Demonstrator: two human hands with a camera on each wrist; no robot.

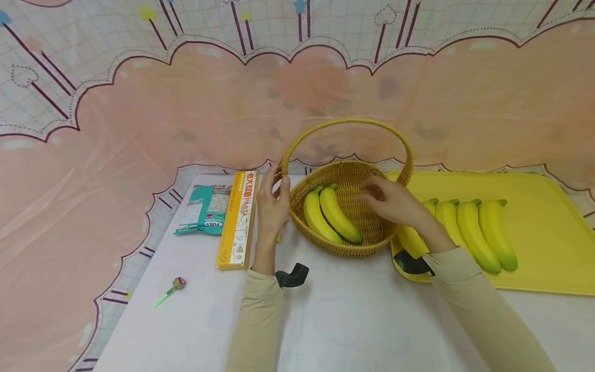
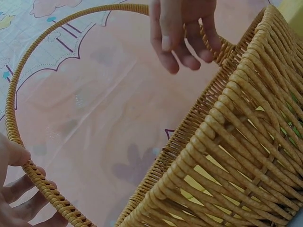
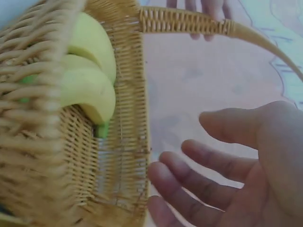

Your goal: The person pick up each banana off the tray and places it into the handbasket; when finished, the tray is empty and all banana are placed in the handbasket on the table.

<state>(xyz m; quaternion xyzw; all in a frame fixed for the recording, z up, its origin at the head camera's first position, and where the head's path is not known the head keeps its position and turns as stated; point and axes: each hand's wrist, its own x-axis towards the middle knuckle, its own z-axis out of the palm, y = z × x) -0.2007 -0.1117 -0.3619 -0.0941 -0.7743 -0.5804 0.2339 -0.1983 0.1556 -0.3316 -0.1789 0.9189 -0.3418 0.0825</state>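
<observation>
Left hand [image 1: 271, 199] pinches the basket [image 1: 346, 206] handle low on its left side; my right hand [image 1: 395, 201] hovers over the rim with fingers loosely spread, holding nothing. That basket sits mid-worktop beside the yellow tray [image 1: 548, 222], probably light and stiff, so the handle looks like the best grip. Two bananas [image 1: 327, 219] lie inside; my right wrist hides part of the tray's row.

My left hand [image 1: 271, 204] pinches the basket handle [image 1: 346, 122] at its left base, fingers curled. My right hand [image 1: 390, 201] hovers over the basket's right side, fingers loosely spread.
</observation>
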